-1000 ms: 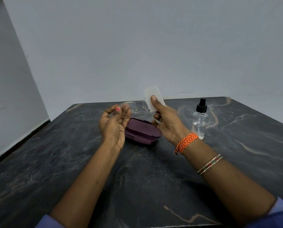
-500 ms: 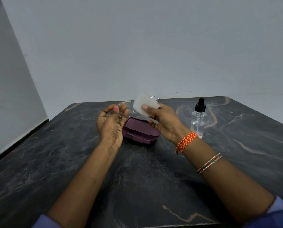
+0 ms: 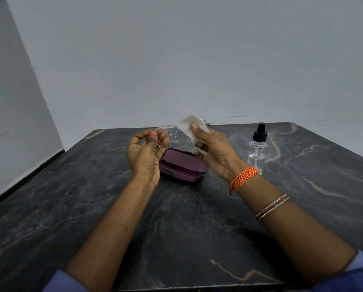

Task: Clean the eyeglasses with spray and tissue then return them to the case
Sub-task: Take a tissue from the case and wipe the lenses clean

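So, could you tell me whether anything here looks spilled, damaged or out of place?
Nothing stands out: the spray bottle stands upright, the case lies closed on the table, and the eyeglasses look intact.

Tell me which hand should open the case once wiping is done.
Probably the right hand: it pinches only the tissue, easy to drop, and hovers above the shut case. The left hand grips the eyeglasses.

One head-worn camera looks forward and down, close over the table.
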